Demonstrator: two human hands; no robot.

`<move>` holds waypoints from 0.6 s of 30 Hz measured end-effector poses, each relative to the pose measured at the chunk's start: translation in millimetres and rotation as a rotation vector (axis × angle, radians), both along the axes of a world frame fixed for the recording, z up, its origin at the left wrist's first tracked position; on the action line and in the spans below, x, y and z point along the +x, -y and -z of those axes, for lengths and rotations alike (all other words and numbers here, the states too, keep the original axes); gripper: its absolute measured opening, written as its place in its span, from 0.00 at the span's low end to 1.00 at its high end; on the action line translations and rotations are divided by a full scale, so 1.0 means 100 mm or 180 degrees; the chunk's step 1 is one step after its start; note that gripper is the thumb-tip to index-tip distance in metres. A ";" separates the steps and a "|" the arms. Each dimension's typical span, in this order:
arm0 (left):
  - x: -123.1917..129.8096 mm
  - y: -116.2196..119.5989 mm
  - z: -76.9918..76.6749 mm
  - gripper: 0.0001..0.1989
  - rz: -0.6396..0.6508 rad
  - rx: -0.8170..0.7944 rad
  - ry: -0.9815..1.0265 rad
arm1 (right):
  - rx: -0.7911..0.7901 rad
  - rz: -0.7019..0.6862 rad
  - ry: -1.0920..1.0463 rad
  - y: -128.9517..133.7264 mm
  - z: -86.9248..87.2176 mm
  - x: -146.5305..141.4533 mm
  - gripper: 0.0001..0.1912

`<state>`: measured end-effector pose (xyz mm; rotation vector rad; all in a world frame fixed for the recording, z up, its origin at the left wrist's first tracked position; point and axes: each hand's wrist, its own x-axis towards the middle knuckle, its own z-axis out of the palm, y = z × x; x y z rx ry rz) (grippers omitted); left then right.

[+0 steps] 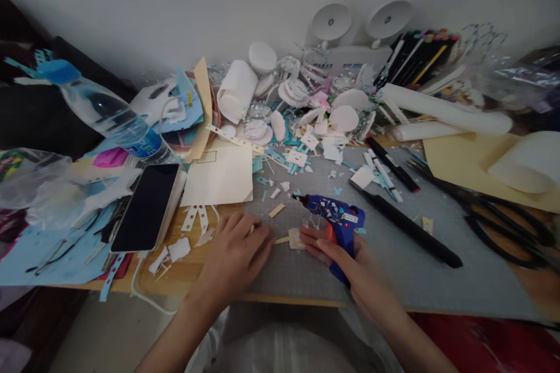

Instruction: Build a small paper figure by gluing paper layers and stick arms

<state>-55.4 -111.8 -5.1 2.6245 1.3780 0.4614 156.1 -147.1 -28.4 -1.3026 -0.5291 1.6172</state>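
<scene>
My right hand is wrapped round the handle of a blue glue gun, with an orange-red part beside the fingers. Its dark nozzle points left, above the grey cutting mat, and a small red light glows on its side. Below the gun lies a small cream paper piece, partly covered by my right fingers. A thin pale strip reaches from it towards my left hand. That hand rests palm down at the mat's left edge, fingers loosely bent and slightly apart; nothing shows in its grasp.
Paper cutouts with drawn faces and scraps lie behind the gun. A phone, cream card and water bottle are on the left. A black pen-like tool and scissors lie right. White paper cups stand at the back.
</scene>
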 end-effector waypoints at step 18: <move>0.07 0.03 0.19 0.08 0.0450 0.0095 -0.0195 | 0.0053 0.0015 0.0152 0.04 0.07 0.00 0.23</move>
